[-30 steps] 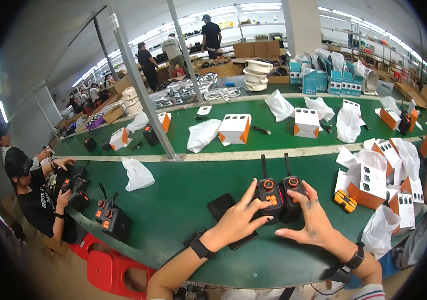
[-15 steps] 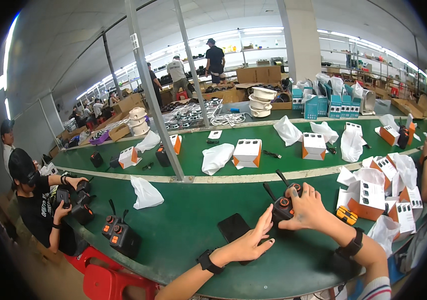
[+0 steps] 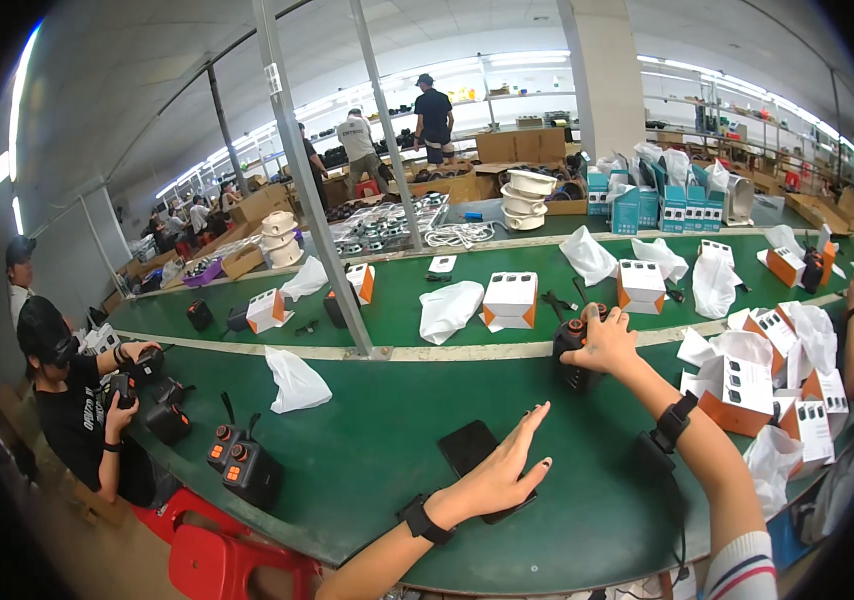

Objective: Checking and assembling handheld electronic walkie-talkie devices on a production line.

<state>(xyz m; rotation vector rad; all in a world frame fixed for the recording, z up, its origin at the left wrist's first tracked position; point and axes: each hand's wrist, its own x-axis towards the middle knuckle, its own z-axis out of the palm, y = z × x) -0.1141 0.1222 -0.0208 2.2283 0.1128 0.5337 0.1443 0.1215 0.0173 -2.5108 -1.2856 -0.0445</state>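
Two hands: yours, both over green surface [image 3: 377, 450].
R hand [image 3: 602, 343]: grip closed round black-orange radios [image 3: 572, 350].
L hand [image 3: 507, 470]: fingers spread flat, holds nothing, touching black pad [image 3: 467, 445].

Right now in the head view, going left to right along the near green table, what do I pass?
Pair of black handsets with orange knobs → white plastic bag → flat black pad under the left hand → right hand on a black handset → orange-and-white boxes.
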